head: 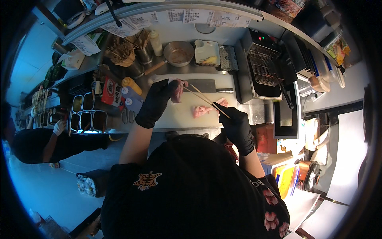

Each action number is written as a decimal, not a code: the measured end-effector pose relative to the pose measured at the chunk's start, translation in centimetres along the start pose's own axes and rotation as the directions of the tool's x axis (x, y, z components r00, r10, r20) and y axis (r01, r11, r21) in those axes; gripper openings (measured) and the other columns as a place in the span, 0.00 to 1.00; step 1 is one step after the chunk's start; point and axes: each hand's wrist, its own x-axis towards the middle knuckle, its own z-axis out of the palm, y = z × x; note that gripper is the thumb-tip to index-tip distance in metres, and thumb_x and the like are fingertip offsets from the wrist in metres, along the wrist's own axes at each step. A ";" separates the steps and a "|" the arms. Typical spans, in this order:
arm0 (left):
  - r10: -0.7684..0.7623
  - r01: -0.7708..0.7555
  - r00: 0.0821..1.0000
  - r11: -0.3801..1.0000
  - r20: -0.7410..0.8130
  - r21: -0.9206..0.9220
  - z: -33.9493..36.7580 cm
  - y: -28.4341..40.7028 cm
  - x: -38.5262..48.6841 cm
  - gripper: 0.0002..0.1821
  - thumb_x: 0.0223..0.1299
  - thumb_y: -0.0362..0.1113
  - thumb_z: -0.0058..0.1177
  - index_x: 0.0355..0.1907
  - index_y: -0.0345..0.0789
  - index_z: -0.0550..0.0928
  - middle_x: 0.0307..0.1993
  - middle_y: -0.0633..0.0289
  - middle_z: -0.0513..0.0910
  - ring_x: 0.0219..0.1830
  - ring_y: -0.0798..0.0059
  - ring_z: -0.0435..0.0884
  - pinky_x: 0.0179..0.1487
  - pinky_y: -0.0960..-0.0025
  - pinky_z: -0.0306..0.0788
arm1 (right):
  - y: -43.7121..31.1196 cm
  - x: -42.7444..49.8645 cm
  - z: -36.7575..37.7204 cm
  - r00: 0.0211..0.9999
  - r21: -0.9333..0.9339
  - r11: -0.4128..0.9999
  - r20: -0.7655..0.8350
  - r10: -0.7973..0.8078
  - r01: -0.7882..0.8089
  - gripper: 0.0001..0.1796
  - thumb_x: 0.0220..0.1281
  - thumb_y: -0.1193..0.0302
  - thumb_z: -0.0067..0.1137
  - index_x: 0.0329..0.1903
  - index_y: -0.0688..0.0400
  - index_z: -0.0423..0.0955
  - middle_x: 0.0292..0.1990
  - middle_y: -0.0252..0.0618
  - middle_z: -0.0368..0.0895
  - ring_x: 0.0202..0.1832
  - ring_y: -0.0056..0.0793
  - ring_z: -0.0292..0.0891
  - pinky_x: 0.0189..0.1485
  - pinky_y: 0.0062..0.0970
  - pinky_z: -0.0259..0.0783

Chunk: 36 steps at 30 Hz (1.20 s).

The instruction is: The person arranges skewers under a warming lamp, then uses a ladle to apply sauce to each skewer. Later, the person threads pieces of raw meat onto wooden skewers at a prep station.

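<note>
My left hand (pixel 161 95), in a black glove, grips a raw pink piece of meat (pixel 178 93) above the white cutting board (pixel 167 118). Two thin bamboo skewers (pixel 206 100) are pinched in my black-gloved right hand (pixel 234 122). Their tips reach the meat's right side; whether they pierce it, I cannot tell. More raw meat (pixel 202 111) lies on the board to the left of my right hand. Behind my hands rests a cleaver (pixel 201 86), its blade partly covered by the held meat and its dark handle pointing right.
Beyond the board stand a wooden-handled pan (pixel 179 53), a white tray (pixel 213 47) and a bundle of skewers (pixel 121 53). A grill (pixel 264 68) is at right. Scissors (pixel 127 116), squeeze bottles (pixel 131 85) and metal containers (pixel 100 119) sit left. Another person (pixel 59 146) works farther left.
</note>
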 end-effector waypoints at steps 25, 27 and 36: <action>0.043 -0.055 0.995 0.989 -0.095 -0.136 0.6 -0.7 -0.9 0.16 0.74 0.39 0.53 0.52 0.29 0.84 0.41 0.62 0.87 0.43 0.81 0.83 0.48 0.76 0.73 | -0.3 -0.3 1.0 0.994 0.168 0.982 0.076 0.074 -0.086 0.20 0.66 0.81 0.56 0.59 0.58 0.82 0.27 0.33 0.82 0.30 0.18 0.77 0.37 0.22 0.73; 0.037 -0.057 0.995 0.974 -0.091 -0.219 0.6 -0.7 -1.0 0.15 0.74 0.39 0.53 0.52 0.30 0.84 0.41 0.63 0.87 0.41 0.83 0.81 0.46 0.77 0.72 | -0.3 -0.4 0.9 0.996 0.191 0.979 0.067 0.063 -0.075 0.20 0.66 0.81 0.56 0.59 0.58 0.82 0.27 0.33 0.82 0.29 0.18 0.76 0.36 0.22 0.73; -0.040 0.033 0.999 0.987 -0.037 -0.158 0.2 -1.5 -0.5 0.15 0.75 0.42 0.52 0.49 0.32 0.86 0.39 0.68 0.87 0.36 0.86 0.76 0.42 0.79 0.69 | 0.8 -0.2 1.0 0.997 0.182 0.982 0.072 0.030 -0.043 0.23 0.65 0.86 0.53 0.59 0.58 0.82 0.26 0.30 0.77 0.30 0.16 0.74 0.34 0.20 0.70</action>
